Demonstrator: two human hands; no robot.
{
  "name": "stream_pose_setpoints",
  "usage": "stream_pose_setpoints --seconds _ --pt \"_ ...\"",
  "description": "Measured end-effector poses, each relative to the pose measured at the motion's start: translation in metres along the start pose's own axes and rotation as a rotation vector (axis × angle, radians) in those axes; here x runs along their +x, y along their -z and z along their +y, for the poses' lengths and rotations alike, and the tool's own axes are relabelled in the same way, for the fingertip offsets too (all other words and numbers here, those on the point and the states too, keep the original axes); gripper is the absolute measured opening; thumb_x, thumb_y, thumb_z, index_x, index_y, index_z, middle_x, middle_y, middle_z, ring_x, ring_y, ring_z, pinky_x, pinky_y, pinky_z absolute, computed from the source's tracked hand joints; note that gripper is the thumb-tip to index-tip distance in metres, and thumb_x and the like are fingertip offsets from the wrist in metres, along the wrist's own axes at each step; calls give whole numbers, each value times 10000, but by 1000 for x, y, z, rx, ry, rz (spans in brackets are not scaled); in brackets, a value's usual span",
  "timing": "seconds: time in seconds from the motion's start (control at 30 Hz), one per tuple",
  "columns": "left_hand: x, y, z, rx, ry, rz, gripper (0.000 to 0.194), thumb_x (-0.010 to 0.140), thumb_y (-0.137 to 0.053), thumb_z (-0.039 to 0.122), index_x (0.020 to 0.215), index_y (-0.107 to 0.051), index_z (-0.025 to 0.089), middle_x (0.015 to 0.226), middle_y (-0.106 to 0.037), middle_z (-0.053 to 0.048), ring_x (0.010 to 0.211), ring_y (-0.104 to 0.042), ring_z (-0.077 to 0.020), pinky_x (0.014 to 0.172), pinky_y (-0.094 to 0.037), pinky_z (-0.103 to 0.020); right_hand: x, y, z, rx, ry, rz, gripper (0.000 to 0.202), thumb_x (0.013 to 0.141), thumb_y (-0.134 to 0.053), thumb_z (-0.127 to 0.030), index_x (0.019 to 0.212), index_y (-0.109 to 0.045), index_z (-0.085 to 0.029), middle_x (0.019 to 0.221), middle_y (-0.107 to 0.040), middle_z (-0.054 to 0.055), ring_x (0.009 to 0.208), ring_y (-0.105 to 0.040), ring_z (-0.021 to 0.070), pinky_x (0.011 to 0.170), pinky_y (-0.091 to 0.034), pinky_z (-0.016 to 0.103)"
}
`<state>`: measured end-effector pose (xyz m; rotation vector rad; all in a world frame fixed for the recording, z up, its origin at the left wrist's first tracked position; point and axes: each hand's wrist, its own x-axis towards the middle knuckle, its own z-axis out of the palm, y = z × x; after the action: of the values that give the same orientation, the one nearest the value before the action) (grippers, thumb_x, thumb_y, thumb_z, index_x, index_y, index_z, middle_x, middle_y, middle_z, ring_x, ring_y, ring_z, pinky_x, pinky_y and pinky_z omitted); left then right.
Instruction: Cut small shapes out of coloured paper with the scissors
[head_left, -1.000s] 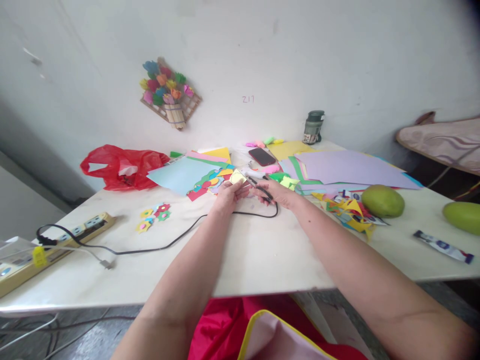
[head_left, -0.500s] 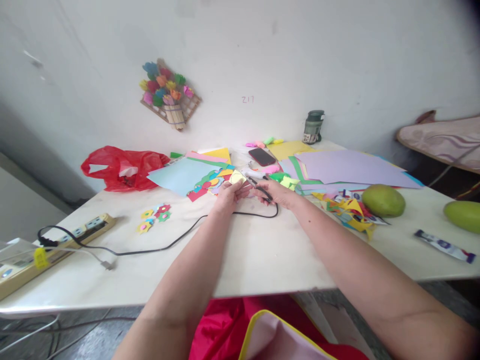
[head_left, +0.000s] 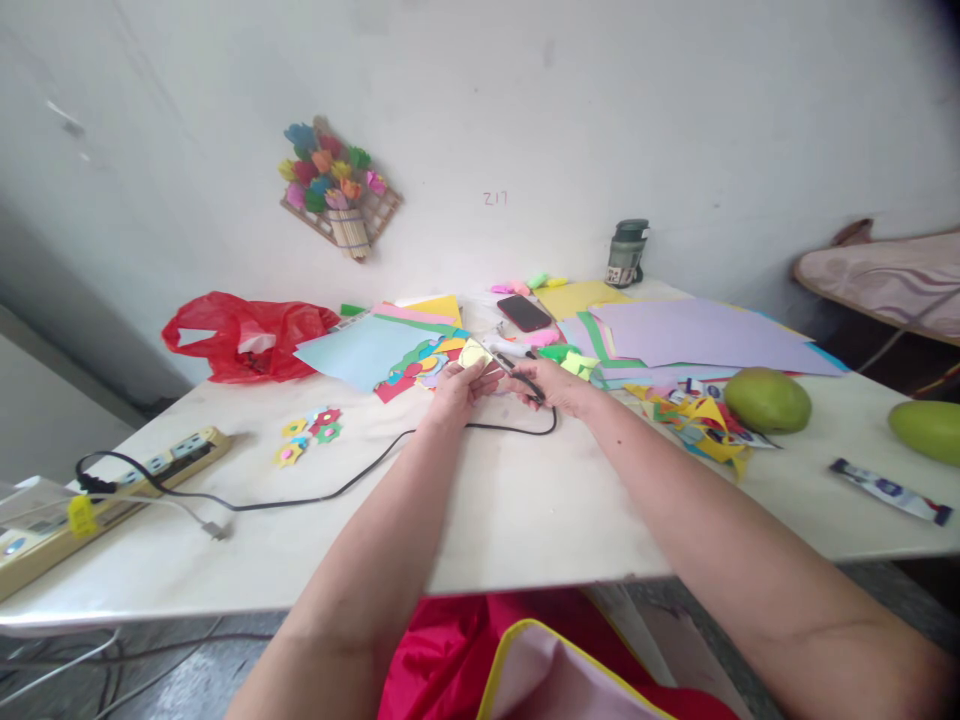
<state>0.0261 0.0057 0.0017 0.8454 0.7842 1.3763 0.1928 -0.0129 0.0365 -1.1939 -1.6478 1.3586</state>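
Between the fingers of my left hand [head_left: 459,390] is a small pale yellow piece of paper [head_left: 473,354] with a drawn line on it. My right hand [head_left: 551,387] is closed around the black handles of a pair of scissors [head_left: 529,384], whose blades point left at the paper's edge. Whether the blades touch the paper is hard to make out. Cut coloured paper pieces [head_left: 409,378] lie just beyond my left hand. A black cable [head_left: 360,482] runs along the table under my left wrist to near my right hand.
Paper flowers [head_left: 309,436] and a power strip [head_left: 176,455] lie on the left, a red plastic bag [head_left: 247,335] behind. A phone [head_left: 523,313] and coloured sheets [head_left: 690,335] are at the back. Paper scraps [head_left: 701,425], green fruit [head_left: 767,401] and a tube [head_left: 890,491] sit right.
Both hands stay in nearly the same place. The scissor blades by the pale yellow paper have shifted very slightly.
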Motion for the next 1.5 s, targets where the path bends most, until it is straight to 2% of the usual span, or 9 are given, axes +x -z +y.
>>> stream_pose_setpoints --seconds 0.3,0.5,0.77,0.93,1.0,1.1,1.23,1.33,1.5 --pt "-1 -1 0 24 1 22 181 756 -764 212 878 -679 109 829 -766 -116 745 -751 -213 697 -579 -288 3 2 4 15 24 7 259 750 -813 -255 701 -579 -156 439 -502 -54 356 -412 49 337 -353 163" --pt "-2 -1 1 20 -5 70 204 763 -768 236 865 -622 137 882 -772 -119 736 -747 -201 713 -581 -299 4 3 5 25 -17 47 263 732 -825 -283 706 -600 -149 440 -487 -58 370 -404 45 345 -356 156" --pt "-2 0 2 6 -11 114 176 789 -743 208 870 -599 148 875 -770 -110 779 -756 -207 756 -578 -302 8 6 11 2 18 18 296 728 -819 -338 702 -588 -155 451 -498 -51 365 -415 53 344 -356 175" --pt "-4 -2 4 12 -8 108 142 819 -716 196 861 -594 138 857 -759 -105 790 -759 -212 734 -586 -294 10 10 15 -83 18 -20 343 747 -779 -419 683 -557 -166 483 -529 -40 344 -438 55 304 -234 173" --pt "-6 -3 5 22 2 108 170 812 -735 209 852 -585 138 858 -756 -111 798 -758 -215 742 -589 -300 11 13 18 -97 51 -42 361 749 -764 -448 680 -548 -167 508 -548 -35 352 -456 53 306 -222 172" --pt "-7 -5 7 22 7 116 185 806 -747 199 839 -576 138 836 -751 -99 742 -751 -192 747 -590 -296 11 16 20 -97 72 -73 361 762 -742 -472 707 -559 -166 533 -572 -29 368 -476 55 312 -237 172" --pt "-8 -6 8 13 1 114 95 845 -682 153 837 -590 131 813 -753 -86 661 -732 -159 705 -583 -270 9 16 18 -82 69 -100 366 776 -726 -489 732 -562 -165 537 -585 -22 381 -492 62 316 -265 171" --pt "-7 -4 7 19 4 101 73 844 -680 156 849 -612 128 822 -760 -92 676 -738 -168 701 -585 -272 9 15 17 -68 73 -106 376 787 -714 -507 740 -560 -167 538 -590 -20 382 -496 64 315 -270 171" --pt "-4 -1 4 31 19 53 153 791 -751 203 823 -621 129 784 -755 -98 685 -744 -191 719 -596 -295 10 15 19 -48 79 -106 398 789 -709 -535 749 -559 -168 550 -602 -12 388 -499 66 316 -273 178"
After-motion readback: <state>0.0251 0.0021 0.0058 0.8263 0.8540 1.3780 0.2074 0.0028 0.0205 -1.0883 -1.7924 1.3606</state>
